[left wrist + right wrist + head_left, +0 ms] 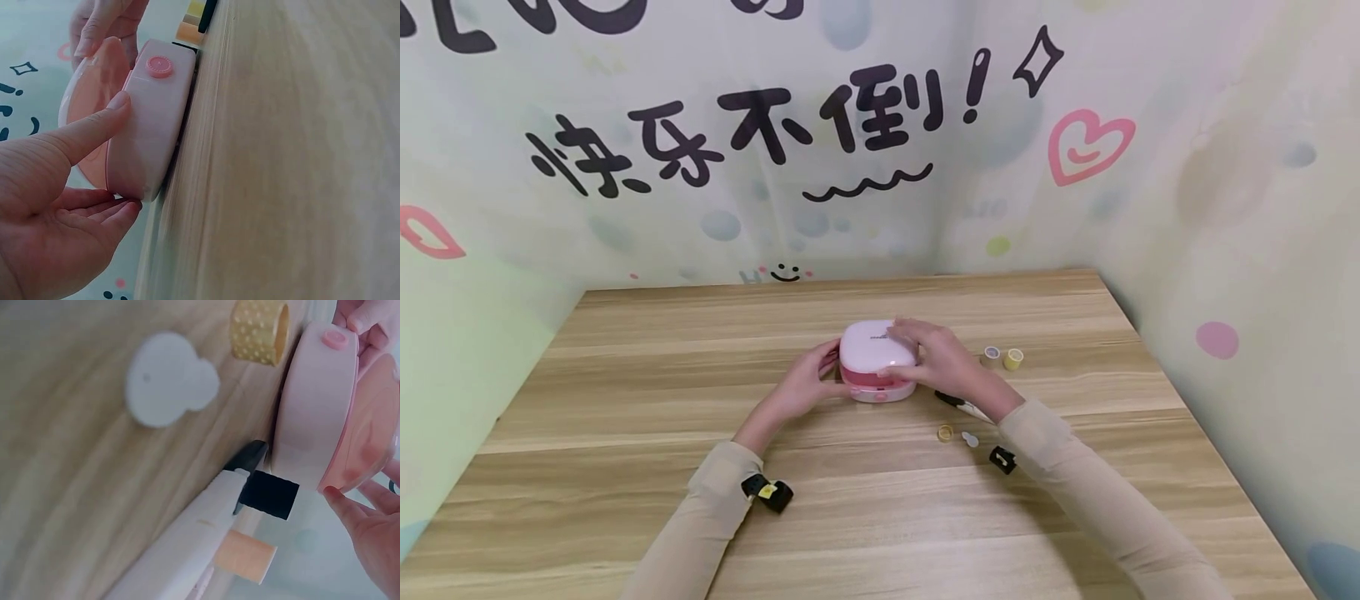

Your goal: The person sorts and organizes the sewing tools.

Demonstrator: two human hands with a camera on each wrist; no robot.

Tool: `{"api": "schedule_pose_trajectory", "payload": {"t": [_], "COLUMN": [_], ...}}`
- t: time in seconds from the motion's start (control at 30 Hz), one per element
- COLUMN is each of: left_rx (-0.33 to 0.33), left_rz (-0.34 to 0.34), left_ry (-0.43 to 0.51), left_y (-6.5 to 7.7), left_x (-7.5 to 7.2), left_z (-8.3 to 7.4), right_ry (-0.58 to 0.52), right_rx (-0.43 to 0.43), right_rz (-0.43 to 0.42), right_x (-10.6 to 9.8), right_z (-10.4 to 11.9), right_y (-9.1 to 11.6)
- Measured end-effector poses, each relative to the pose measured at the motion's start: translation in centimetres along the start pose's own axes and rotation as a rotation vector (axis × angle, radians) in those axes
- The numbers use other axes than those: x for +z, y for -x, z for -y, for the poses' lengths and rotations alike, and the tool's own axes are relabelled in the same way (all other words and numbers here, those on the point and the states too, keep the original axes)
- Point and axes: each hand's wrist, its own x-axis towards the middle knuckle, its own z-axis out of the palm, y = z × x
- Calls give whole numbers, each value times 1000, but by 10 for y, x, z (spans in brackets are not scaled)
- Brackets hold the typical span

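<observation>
A rounded pink box [880,392] with a whitish-topped lid [871,346] stands near the middle of the table. My left hand [801,385] grips its base from the left, the thumb along the front and the fingers behind, as the left wrist view shows. With the thumb at its front and the fingers on its top, my right hand [943,360] holds the lid. In the left wrist view, the lid [103,106] leans at an angle to the base [153,119], with a gap near my right hand. A round pink button [159,66] marks the front.
Right of the box lie a gold dimpled thimble [256,331], a small white rounded piece [162,381] and a white-handled tool [181,544] with a black tip. Farther back stand a yellow thread spool [1014,359] and a darker one [992,357]. A printed cloth [880,233] hangs behind the table.
</observation>
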Motion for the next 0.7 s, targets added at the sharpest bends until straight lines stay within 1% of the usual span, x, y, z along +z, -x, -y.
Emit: {"api": "schedule_pose_trajectory", "payload": {"t": [0.23, 0.37, 0.57, 0.7], "left_rx": [-7, -13, -14, -13], "left_rz": [-4, -3, -2, 3], "left_ry": [17, 4, 4, 6], "left_y": [1, 1, 1, 2], "left_x": [0, 0, -1, -1], "left_z": [0, -1, -2, -3], "right_ry": [-3, 0, 40, 59], "right_rx": [-53, -94, -196, -253], "right_rz": [2, -8, -55, -100], "right_x": [-3, -5, -6, -9], "right_z": [2, 4, 4, 4], "right_y": [9, 14, 16, 15]}}
